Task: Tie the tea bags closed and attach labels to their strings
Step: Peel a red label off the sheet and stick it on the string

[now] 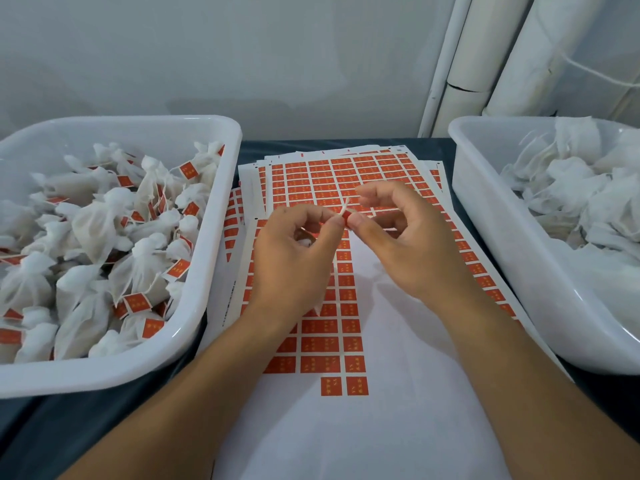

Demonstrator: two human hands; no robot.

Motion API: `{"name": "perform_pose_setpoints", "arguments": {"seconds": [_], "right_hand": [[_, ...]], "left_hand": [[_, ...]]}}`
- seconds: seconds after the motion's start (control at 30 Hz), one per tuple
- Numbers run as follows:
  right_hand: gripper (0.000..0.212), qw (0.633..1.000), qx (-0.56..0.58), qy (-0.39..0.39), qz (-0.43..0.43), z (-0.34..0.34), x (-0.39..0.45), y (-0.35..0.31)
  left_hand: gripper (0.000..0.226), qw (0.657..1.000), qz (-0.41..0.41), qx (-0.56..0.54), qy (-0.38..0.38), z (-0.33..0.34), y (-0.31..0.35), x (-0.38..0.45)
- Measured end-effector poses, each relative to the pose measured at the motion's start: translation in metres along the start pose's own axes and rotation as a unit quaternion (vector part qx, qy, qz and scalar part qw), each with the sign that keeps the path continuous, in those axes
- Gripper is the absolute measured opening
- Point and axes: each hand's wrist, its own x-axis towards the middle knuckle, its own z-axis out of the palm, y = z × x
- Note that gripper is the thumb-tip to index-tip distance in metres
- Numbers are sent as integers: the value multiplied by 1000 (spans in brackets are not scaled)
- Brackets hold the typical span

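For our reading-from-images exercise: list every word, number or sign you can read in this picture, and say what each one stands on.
Nothing here can be read.
Red labels on the sheets: yellow marks, too small and blurred to read.
Labels on the tied bags in the left tub: the same yellow marks, unreadable.
Left edge of the front sheet: a line of small dark print, too blurred.
Label pinched between left hand and right hand: mostly hidden.

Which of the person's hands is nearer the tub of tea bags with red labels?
Left. The left hand sits just beside the tub of labelled bags; the right hand is farther, across the label sheets.
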Motion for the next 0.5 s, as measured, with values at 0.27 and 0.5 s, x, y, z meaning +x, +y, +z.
{"name": "perform_pose_setpoints", "arguments": {"seconds": [0.27,0.5], "right_hand": [[8,996,70,-47,14,-4,-1,2],[8,999,36,31,1,-10,2,3]], "left_hand": [[14,992,-34,-88,-86,3,-5,-2],[17,988,-29,8,-148,5,-11,-4]]}}
